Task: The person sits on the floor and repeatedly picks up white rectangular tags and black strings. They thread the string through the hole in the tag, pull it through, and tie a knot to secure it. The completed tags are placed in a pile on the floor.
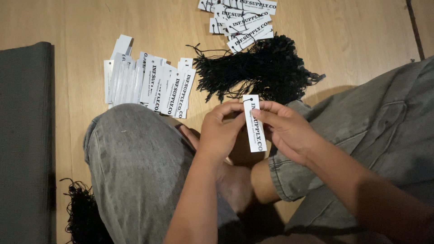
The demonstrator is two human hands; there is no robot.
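Both hands up over the lap: left hand (220, 131) and right hand (285, 129) pinching one white paper tag (254, 124) upright between fingertips. Just beyond, black string bundle (266, 70) on the wooden floor (352, 31); fanned pile of tags (151, 83) further left.

A narrow white rectangular tag (255, 123) with black print and a small punched hole near its top stands upright between the left hand (221, 131) and right hand (287, 129). A fanned row of like white tags (151, 83) lies on the wooden floor (81, 27) to the left. Another overlapping heap of tags (242, 20) lies at the top edge, touching the black string bundle (266, 70).
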